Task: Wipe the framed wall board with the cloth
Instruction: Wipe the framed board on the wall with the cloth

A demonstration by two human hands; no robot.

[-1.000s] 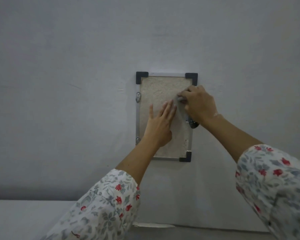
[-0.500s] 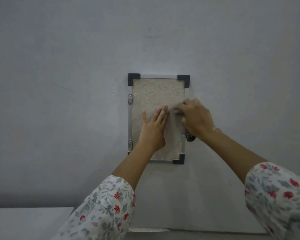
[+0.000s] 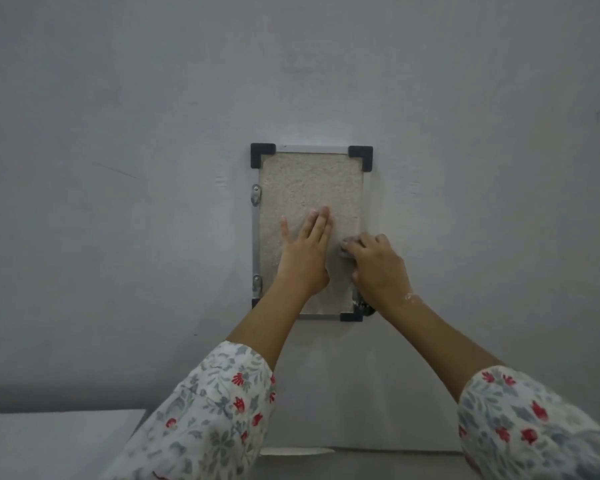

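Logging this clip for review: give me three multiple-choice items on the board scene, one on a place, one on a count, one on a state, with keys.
1. Where on the board is the cloth?
A. top left corner
B. near the right edge, lower half
C. off the board

2. How many black corner caps show?
A. one
B. two
C. at least three

3. How is the left hand?
A. flat, fingers straight
B. a fist
C. off the board

Key: B, the cloth shows by the right hand at the right edge; C, both top and the bottom right are clear; A, the palm lies on the board.
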